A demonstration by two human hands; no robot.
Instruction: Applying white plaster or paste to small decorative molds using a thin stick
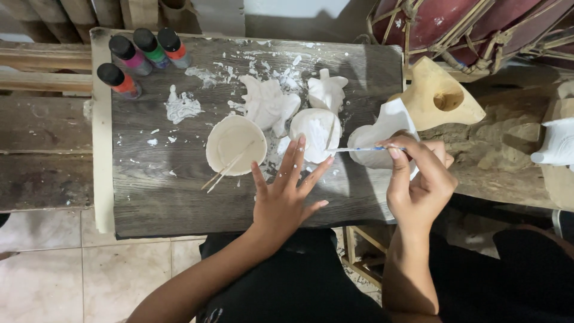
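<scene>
White-coated and round, the carved wooden piece [315,133] lay near the middle of the dark wooden board [155,197], and the thin blue-handled paintbrush [359,149] reached its right edge. We held that brush pinched in the fingers of our right hand [418,182], wrist bent inward and the forearm coming up from below. Our left hand [286,194] rested flat on the board just below the round piece, fingers spread wide and holding nothing, its fingertips close to the piece.

We counted three more white-painted carvings nearby: two behind the round one [269,104] [327,90] and a taller one [382,134] just beyond our right hand. One shallow pale bowl [234,143] sat to the left with two thin sticks [224,170] leaning in it. Four small paint bottles with black caps [140,57] stood at the board's far left corner. One bare carved wooden figure [439,96] stood off the board's right edge.
</scene>
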